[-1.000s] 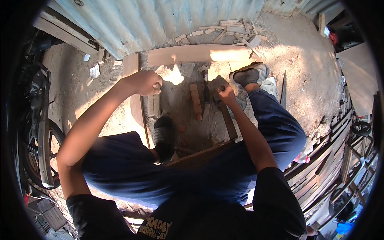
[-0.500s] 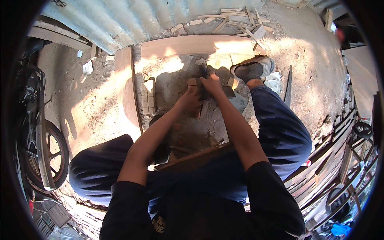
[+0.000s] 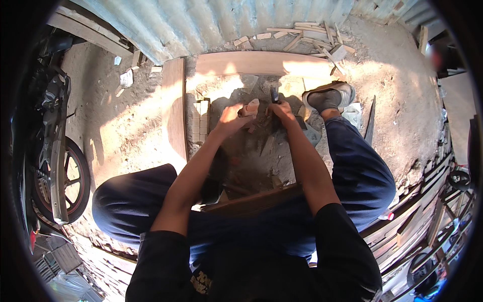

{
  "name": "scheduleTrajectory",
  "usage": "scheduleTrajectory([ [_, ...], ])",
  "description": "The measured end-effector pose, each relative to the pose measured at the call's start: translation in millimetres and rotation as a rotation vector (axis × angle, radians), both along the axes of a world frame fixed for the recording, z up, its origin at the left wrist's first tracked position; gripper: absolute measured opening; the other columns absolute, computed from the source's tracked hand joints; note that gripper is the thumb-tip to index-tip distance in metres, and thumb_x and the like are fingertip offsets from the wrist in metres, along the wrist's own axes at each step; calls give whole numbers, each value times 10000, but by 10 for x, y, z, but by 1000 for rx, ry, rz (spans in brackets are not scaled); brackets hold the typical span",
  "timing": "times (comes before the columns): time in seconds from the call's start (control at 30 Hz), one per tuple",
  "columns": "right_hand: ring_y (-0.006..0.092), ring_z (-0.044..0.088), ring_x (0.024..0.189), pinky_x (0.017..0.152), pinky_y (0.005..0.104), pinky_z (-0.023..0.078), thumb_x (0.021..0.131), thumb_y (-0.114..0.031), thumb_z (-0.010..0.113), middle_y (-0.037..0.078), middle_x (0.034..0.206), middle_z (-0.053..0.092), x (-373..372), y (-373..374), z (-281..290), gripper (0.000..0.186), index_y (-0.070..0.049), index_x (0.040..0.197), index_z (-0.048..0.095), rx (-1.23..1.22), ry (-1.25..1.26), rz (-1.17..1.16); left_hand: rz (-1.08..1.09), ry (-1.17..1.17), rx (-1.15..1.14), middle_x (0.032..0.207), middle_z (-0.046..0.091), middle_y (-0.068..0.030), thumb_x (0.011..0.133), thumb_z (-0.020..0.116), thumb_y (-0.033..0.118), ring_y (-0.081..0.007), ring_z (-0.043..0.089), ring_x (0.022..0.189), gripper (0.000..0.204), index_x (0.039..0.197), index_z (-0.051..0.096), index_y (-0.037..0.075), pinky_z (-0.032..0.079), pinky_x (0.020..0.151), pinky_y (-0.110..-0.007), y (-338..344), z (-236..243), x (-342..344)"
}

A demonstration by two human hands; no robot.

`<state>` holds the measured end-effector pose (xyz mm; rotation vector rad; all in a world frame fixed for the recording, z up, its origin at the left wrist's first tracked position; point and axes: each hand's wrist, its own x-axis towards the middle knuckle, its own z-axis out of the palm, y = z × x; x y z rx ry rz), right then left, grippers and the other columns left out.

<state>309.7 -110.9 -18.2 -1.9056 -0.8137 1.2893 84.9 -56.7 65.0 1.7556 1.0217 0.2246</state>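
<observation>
My left hand (image 3: 231, 121) is closed around a small pale wooden block (image 3: 251, 107), its end catching the sunlight. To its right, my right hand (image 3: 283, 111) grips a dark tool (image 3: 274, 94) that juts up past the fingers; its kind is not clear. A gap separates the two hands. Left of my left hand, small wooden blocks (image 3: 201, 118) stand stacked in neat rows on the ground. The shaded dirt below my hands holds loose bits of wood, hard to make out.
One long flat board (image 3: 251, 64) lies across the far side, another board (image 3: 174, 100) along the left. Wood offcuts (image 3: 314, 34) are heaped by the corrugated metal wall (image 3: 201, 22). My shoe (image 3: 329, 95) rests at right. A motorcycle wheel (image 3: 70, 178) stands far left.
My hands have come apart: the left, with the block, has drawn left and turned the block's end up into the light. The tool has come away to the right. The whole view has shifted slightly.
</observation>
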Motion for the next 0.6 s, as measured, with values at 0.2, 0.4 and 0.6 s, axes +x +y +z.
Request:
scheduleTrajectory([
  [0.2, 180, 612, 682, 565, 316, 481, 841, -199, 585, 46, 763, 609, 196, 27, 614, 154, -66, 917, 590, 32, 535, -260, 151, -16, 77, 870, 667, -177, 705, 736, 364, -307, 655, 817, 482, 1059, 619, 59, 506, 744, -385, -128, 142, 95],
  [0.4, 160, 600, 745, 635, 317, 504, 782, -196, 712, 63, 868, 625, 331, 105, 1876, 263, -23, 957, 619, 325, 243, 63, 206, 96, 295, 832, 654, -173, 718, 727, 355, -338, 646, 824, 466, 1029, 571, 45, 507, 710, -422, -194, -16, 441],
  [0.6, 144, 579, 932, 764, 274, 478, 794, -267, 701, 82, 1056, 611, 190, -149, 2528, 464, 11, 1135, 555, 289, 79, 39, 196, -25, 441, 941, 622, -161, 731, 719, 320, -360, 625, 859, 444, 1063, 555, 75, 507, 719, -437, -264, -175, 540],
])
